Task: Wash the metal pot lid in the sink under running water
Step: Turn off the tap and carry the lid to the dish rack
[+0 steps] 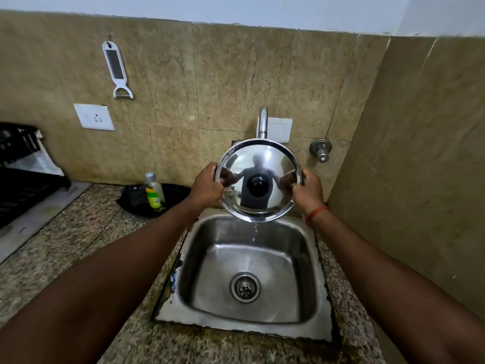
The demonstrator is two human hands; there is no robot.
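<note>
Steel, thin and polished, is what both hands have to manage in the head view, the only view there is. The metal pot lid [258, 179] is held upright above the back of the sink [309, 321], just below the tap spout [262, 122], its shiny inner face turned toward the camera and a dark round knob fitting at its centre. The left hand [207, 186] is closed on the lid's left rim, thumb over the near face and fingers behind; the right hand [308, 190] is closed the same way on the right rim, a red thread [316, 213] round its wrist. A thin trickle of drops falls from the lid's lowest edge into the basin, so the lid is wet. Whether water is running from the spout cannot be told, since the lid hides its mouth.

As a judgement, the lid should be light and stiff, unlikely to bend or break, but slick when wet and soapy, with a rolled rim that gives little to press against. The two-sided rim hold looks the safest one for rinsing, since it leaves both faces open to water. The knob on the far side would give a firmer single-handed hold if one hand must be freed to rub. A slip would mean a noisy drop into the basin rather than damage.

On the speckled tabletop [86, 248] to the left stands a soap bottle [154, 191] in a dark tray, well apart from the lid.
</note>
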